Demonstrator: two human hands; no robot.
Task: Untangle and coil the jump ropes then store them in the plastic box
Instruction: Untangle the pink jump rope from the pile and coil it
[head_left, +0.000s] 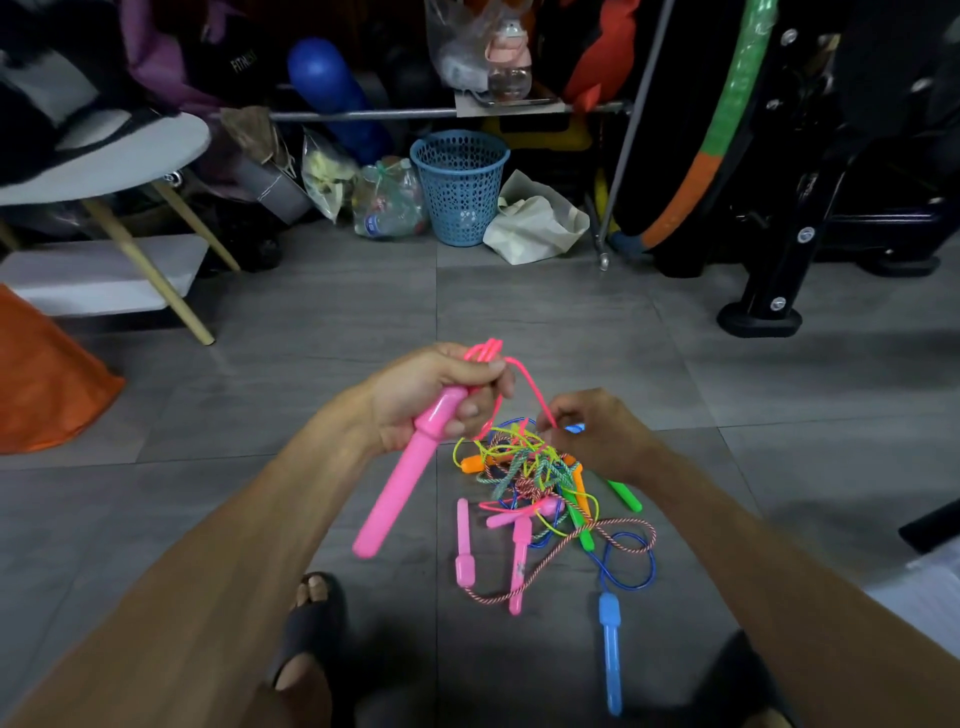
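So from the head cam I'm looking straight down at a gray tiled floor (322, 291) with a messy tangle of jump ropes (535, 473) right in the middle, between the two arms. The left hand (431, 395) has its grip wrapped tight around a big pink handle (400, 478), which hangs down and to the left, and the same fist also holds a few loops of pink cord (485, 349) bunched at the top. One strand of that cord runs from the fist down to the right hand (597, 431), whose fingertips are pinching it just above the pile. So both grips are closed on the same pink rope, one on the handle, one on the cord.

The pile itself is yellow, blue, pink and braided cords all knotted together, with green handles (626, 496), an orange handle (472, 462) and smaller pink handles (464, 543) poking out. A blue handle (610, 654) lies apart toward me, its blue cord looping back into the knot.

I can't make out a plastic box for sure anywhere. Behind the pile there's a blue mesh wastebasket (460, 187), a white chair (119, 156) on the left and an orange bag (47, 374) at the left edge. My feet in dark sandals (311, 623) show at the bottom.
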